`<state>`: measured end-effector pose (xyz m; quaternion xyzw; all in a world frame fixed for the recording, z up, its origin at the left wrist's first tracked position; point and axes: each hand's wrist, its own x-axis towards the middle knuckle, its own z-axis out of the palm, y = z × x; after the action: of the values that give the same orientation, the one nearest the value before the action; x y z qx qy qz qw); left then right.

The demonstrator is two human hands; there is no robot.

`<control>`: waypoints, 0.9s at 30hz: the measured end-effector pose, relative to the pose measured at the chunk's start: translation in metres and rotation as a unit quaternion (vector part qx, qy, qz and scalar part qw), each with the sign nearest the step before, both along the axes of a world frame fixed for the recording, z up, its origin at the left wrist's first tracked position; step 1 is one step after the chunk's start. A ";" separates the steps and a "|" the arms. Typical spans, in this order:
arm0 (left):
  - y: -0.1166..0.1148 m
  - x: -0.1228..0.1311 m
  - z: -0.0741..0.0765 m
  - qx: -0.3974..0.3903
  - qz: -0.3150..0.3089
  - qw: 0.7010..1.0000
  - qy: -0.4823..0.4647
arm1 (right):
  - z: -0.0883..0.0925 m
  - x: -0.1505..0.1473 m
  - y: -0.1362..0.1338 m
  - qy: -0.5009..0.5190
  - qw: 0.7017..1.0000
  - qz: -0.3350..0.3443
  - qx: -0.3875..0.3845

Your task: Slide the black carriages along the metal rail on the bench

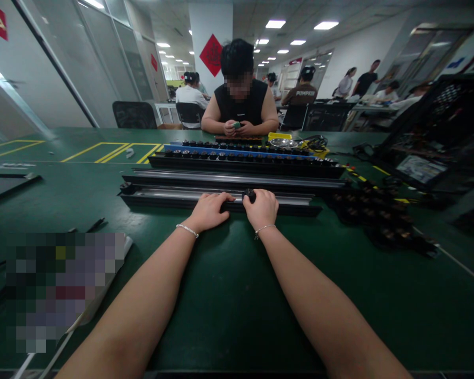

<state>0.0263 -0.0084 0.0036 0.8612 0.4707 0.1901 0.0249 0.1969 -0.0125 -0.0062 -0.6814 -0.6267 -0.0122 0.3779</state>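
A long black channel (169, 198) with a shiny inner strip lies crosswise on the green table in front of me. My left hand (211, 211) rests on its near edge, thumb apart from the fingers, holding nothing that I can see. Just to the right, my right hand (264, 208) grips a small black round part (249, 196) over the channel. The fingers hide some of that part. At the channel's left end sits another small black part (125, 186). Directly behind runs a second black channel (229, 180) with a shiny strip.
Farther back stand rails (245, 164) lined with small black parts. A dark heap of parts (383, 210) lies at the right. A pixelated flat object (69, 289) with white cables is at the near left. Across the table sits a person (240, 105) holding a small green item.
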 end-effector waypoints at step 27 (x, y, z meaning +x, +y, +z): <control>0.002 0.000 -0.003 -0.002 0.002 1.000 -0.004 | -0.001 0.013 0.001 -0.005 0.998 -0.061 0.008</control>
<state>0.0268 -0.0067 0.0010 0.8597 0.4723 0.1927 0.0279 0.2099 -0.0114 -0.0075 -0.7149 -0.5861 -0.0439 0.3788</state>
